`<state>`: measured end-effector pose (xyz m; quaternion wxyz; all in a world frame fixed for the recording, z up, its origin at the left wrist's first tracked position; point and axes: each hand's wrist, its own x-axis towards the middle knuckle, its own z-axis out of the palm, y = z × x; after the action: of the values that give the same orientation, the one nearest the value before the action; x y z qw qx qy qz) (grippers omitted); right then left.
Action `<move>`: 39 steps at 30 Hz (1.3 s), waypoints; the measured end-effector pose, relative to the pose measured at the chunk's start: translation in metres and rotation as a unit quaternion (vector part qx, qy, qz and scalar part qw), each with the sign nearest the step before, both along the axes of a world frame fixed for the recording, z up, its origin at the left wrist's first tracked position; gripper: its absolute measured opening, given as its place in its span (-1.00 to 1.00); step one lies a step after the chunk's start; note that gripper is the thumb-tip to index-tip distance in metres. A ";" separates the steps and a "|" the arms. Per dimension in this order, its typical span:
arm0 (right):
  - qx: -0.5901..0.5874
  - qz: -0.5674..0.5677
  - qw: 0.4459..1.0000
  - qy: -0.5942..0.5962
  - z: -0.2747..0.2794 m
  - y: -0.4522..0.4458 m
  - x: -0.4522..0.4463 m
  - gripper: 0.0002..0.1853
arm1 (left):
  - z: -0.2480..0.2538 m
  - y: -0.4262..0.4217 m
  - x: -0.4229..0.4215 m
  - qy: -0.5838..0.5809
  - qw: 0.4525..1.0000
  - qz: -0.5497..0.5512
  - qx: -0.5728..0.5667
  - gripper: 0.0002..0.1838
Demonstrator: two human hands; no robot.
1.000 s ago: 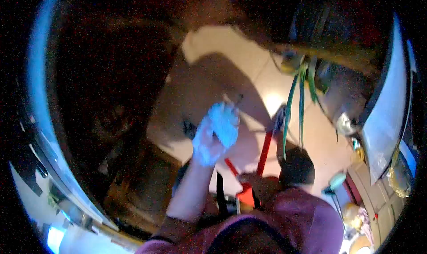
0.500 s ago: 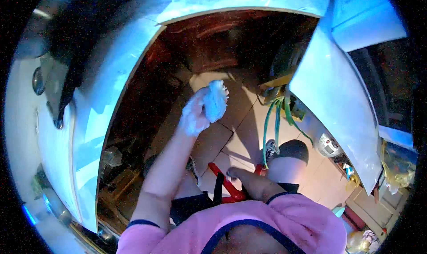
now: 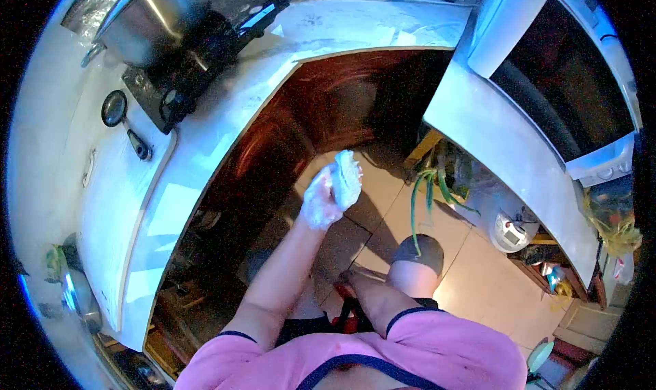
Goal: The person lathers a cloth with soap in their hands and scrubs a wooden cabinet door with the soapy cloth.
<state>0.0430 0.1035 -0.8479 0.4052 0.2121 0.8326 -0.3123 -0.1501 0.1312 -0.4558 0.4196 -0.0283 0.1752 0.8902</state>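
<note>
My left hand (image 3: 319, 199) is raised over the tiled floor with its fingers closed around a crumpled white cloth (image 3: 348, 178). The cloth sticks up past my fingers, and bluish light falls on both. Low between my legs, my right hand (image 3: 346, 282) is in shadow, closed on what looks like the frame of a red stool (image 3: 349, 319). Most of that stool is hidden by my forearm and body.
A white counter (image 3: 184, 178) curves around me. On it stand a steel pot (image 3: 154, 24), a black cooker (image 3: 205, 59) and a ladle (image 3: 116, 110). A microwave (image 3: 560, 76) is at right. Green leaves (image 3: 430, 178) hang from below the counter.
My view has shifted, showing more of the pot, cooker and microwave. The left hand still grips the cloth, now slightly right and lower in view. The red stool shows less and looks turned.
</note>
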 end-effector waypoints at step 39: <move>-0.354 -0.530 0.599 0.485 0.265 0.102 -0.108 -0.44 | 0.004 0.002 -0.012 0.201 0.958 0.138 -0.150 -0.62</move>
<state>-0.0654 0.2058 -0.5831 -0.2509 0.2732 0.4723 -0.7996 -0.1622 0.1332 -0.4515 0.2396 0.0651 0.3822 0.8901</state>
